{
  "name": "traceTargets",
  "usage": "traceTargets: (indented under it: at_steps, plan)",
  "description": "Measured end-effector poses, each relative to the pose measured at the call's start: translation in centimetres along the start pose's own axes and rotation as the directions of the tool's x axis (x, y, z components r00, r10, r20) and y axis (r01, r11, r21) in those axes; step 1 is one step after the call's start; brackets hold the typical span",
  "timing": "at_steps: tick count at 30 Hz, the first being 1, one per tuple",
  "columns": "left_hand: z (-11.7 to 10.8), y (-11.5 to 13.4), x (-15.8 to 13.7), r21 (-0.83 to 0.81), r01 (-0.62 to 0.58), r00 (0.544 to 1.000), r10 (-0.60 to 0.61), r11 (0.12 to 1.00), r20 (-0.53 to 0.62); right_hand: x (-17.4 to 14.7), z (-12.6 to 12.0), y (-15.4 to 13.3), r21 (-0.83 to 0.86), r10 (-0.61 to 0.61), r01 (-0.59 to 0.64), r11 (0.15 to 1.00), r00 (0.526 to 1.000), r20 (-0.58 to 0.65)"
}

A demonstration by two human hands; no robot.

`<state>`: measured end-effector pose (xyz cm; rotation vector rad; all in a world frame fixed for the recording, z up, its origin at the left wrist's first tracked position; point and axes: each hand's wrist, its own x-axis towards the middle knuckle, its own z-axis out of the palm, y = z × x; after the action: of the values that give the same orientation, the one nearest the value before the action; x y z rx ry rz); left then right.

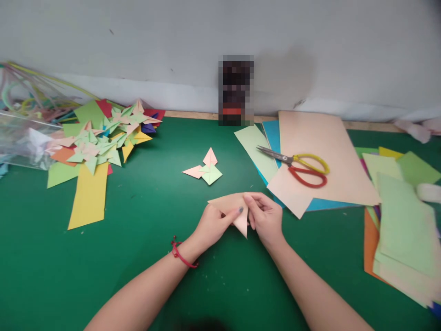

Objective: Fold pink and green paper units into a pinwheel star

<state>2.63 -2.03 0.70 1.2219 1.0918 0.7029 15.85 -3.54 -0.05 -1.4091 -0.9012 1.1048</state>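
Between my two hands is a pale peach sheet of paper [227, 202], folded so that one pointed corner hangs down toward me. My left hand [215, 224] pinches it from the left, thumb lying across the fold. On the right edge, my right hand [264, 214] grips the same paper between thumb and fingers; its lower fingers are partly hidden. Just beyond my hands, a folded paper piece [211, 174] in light green with two pink points lies flat on the green table [155, 276].
Scissors [292, 160] with yellow and red handles rest on large peach paper [320, 138] at right. Green sheets [406, 225] are stacked farther right. At left lie folded paper stars [99, 142], a yellow strip [89, 193] and a clear plastic bag [24, 138]. A blurred dark object [236, 92] stands against the wall.
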Motion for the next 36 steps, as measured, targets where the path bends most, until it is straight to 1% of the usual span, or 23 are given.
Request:
traceTargets:
  at_steps: [4,8,11,14,16,18,20,25,28,31,33,36]
  plan:
    - [0.1,-0.5,-0.1,0.056,0.029,0.997,-0.025,0.998,-0.066,0.0,0.0,0.2,-0.033,-0.030,0.029,0.999,0.999,-0.015]
    - [-0.1,-0.5,0.0,0.059,0.034,0.997,-0.030,0.998,-0.066,0.1,0.0,0.1,-0.058,-0.032,0.032,0.998,0.999,-0.012]
    - [-0.3,-0.2,0.0,0.002,0.035,0.999,-0.035,0.999,-0.034,0.0,0.0,-0.1,-0.088,-0.044,0.045,0.995,0.999,0.012]
    - [-0.3,0.1,-0.1,-0.083,0.030,0.998,-0.034,0.996,-0.049,-0.4,0.0,-0.1,-0.139,-0.079,0.083,0.987,0.996,0.033]
    - [-0.2,0.2,-0.1,-0.129,0.054,0.997,-0.060,0.990,-0.041,-0.5,0.0,-0.1,-0.179,-0.114,0.117,0.977,0.993,0.029]
    - [-0.1,0.4,-0.1,-0.150,0.076,0.997,-0.078,0.986,-0.009,-0.6,0.0,0.0,-0.191,-0.130,0.132,0.973,0.991,0.021]
    - [-0.1,0.5,-0.1,-0.125,0.077,0.997,-0.075,0.989,0.019,-0.5,0.0,0.0,-0.159,-0.115,0.115,0.981,0.993,0.010]
    - [-0.3,0.4,0.2,0.055,0.050,0.998,-0.051,0.997,0.027,0.1,-0.1,0.1,-0.029,-0.049,0.048,0.998,0.999,-0.016]
    - [-0.4,0.3,0.3,0.113,0.055,0.997,-0.062,0.992,0.052,0.2,-0.1,0.2,-0.012,-0.041,0.040,0.999,0.999,-0.022]
    - [-0.5,0.1,0.3,0.183,0.069,0.995,-0.079,0.981,0.052,0.2,-0.1,0.2,-0.013,-0.039,0.039,0.999,0.999,-0.035]
    - [-0.6,0.2,0.3,0.191,0.078,0.995,-0.090,0.979,0.054,0.2,0.0,0.2,-0.014,-0.040,0.039,0.999,0.998,-0.042]
    - [-0.6,0.3,0.4,0.136,0.094,0.991,-0.106,0.986,0.085,0.1,0.0,0.1,-0.007,-0.038,0.038,0.999,0.998,-0.052]
